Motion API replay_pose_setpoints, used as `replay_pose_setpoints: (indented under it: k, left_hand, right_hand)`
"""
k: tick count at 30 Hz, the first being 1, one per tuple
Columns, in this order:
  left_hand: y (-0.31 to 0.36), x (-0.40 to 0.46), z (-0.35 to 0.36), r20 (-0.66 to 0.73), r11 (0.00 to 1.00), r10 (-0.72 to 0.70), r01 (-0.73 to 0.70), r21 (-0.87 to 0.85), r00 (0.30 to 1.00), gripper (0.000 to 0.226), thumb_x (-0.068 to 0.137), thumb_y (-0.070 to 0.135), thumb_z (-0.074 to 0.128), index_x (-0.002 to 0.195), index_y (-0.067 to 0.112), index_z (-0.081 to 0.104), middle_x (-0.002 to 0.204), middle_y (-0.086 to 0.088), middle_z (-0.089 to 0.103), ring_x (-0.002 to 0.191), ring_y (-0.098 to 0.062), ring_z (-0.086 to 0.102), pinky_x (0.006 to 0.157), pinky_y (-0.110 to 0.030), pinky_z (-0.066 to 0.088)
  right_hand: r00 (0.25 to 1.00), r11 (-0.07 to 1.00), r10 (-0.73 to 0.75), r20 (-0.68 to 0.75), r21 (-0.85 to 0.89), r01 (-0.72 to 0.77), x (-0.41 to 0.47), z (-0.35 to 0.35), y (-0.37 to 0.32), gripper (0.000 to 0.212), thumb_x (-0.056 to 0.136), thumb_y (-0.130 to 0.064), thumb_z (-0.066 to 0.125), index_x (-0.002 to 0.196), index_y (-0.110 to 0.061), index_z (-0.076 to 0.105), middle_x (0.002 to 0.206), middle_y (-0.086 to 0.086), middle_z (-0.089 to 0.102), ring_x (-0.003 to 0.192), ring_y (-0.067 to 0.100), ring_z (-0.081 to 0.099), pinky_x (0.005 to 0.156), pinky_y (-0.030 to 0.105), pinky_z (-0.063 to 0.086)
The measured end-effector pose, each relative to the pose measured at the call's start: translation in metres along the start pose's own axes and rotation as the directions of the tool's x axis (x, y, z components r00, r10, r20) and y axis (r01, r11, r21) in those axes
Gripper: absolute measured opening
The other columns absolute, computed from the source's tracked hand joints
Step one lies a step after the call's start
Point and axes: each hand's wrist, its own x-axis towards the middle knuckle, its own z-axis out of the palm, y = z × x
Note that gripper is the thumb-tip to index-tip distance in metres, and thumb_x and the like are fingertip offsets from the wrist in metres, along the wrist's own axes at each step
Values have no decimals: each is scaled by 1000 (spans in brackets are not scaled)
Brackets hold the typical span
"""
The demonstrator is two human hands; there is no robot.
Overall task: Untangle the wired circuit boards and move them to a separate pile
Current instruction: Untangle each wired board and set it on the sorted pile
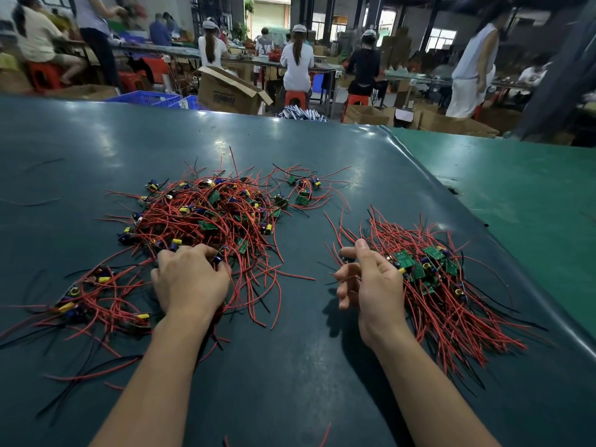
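Under the left grip point(190, 279), curled fingers clutch tangled boards point(206, 214); right grip point(371, 282) loosely open.

Tangled heap point(206, 214) left on table point(290, 366), separate pile point(435, 279) right.

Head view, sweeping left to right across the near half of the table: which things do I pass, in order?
small loose clump of wired boards → left hand, gripping boards at the near edge of the big tangled pile → bare mat → right hand → sorted pile.
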Motion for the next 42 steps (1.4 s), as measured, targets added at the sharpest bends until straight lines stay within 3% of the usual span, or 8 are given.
replay_pose_setpoints:
  k: [13, 16, 20, 24, 29, 34, 37, 42]
  left_hand:
    - [29, -25, -12, -511, 715, 7, -361, -598, 860, 23, 92, 29, 66, 106, 11, 66, 86, -3, 63, 77, -20, 62, 66, -22, 45]
    - [39, -38, -12, -371, 480, 200, -420, -770, 907, 13, 89, 25, 69, 101, 21, 66, 83, -1, 70, 70, -7, 66, 65, -17, 51]
    - [51, -51, -11, 74, 357, 420, -90, -930, 905, 5, 84, 25, 73, 85, 21, 73, 54, -4, 65, 45, -6, 53, 47, -14, 39]
    - [50, -50, -6, 376, 456, 551, 109, -883, 745, 14, 74, 33, 77, 74, 19, 76, 50, -3, 58, 44, -12, 46, 43, -17, 32]
    - [45, -46, 0, 389, 460, 541, 125, -879, 746, 15, 70, 27, 85, 75, 15, 77, 59, -7, 64, 54, -14, 52, 51, -21, 41]
    - [39, -43, -1, 318, 528, 602, -66, -847, 732, 18, 69, 42, 82, 76, 25, 78, 59, -21, 60, 56, -12, 43, 56, -25, 32]
    - [33, -41, 0, 254, 635, 625, -290, -716, 738, 27, 67, 63, 71, 81, 41, 77, 53, -1, 59, 51, -7, 45, 55, -28, 36]
    - [34, -46, -3, 79, 638, 647, -482, -601, 759, 26, 75, 39, 82, 100, 33, 76, 73, 5, 63, 70, -16, 61, 70, -37, 52]
  right_hand:
    - [999, 999, 24, 48, -49, -22, -5, 1, -4, 33, 99, -37, 54, 90, -7, 65, 58, 3, 60, 40, 13, 49, 34, 20, 36]
    - [996, 997, 32, 79, -78, -26, -6, 1, -4, 32, 98, -37, 54, 87, -10, 67, 59, 3, 61, 41, 13, 50, 35, 21, 36]
    - [980, 996, 12, 199, -93, 7, -9, 4, -4, 30, 94, -39, 56, 80, -17, 71, 63, 4, 65, 41, 12, 52, 36, 19, 37]
    - [936, 995, 39, 349, -104, -3, -11, 4, -2, 35, 82, -51, 63, 82, -18, 73, 70, 8, 62, 47, 12, 52, 39, 18, 37]
    - [915, 988, 33, 401, -150, 30, -10, 0, -1, 28, 76, -41, 77, 91, -17, 76, 73, 6, 68, 56, 12, 58, 43, 20, 44]
    - [867, 989, 43, 496, -141, 31, -6, -7, -8, 26, 77, -20, 76, 102, -19, 76, 84, 3, 70, 62, 12, 61, 44, 20, 47]
    - [871, 947, 76, 486, -309, 90, -8, -8, -7, 14, 83, -9, 75, 91, -20, 75, 72, 7, 71, 51, 12, 60, 41, 21, 46]
    - [926, 915, -32, 376, -361, 179, -8, -4, -3, 11, 85, -10, 74, 81, -19, 69, 67, 2, 68, 53, 15, 62, 42, 27, 47]
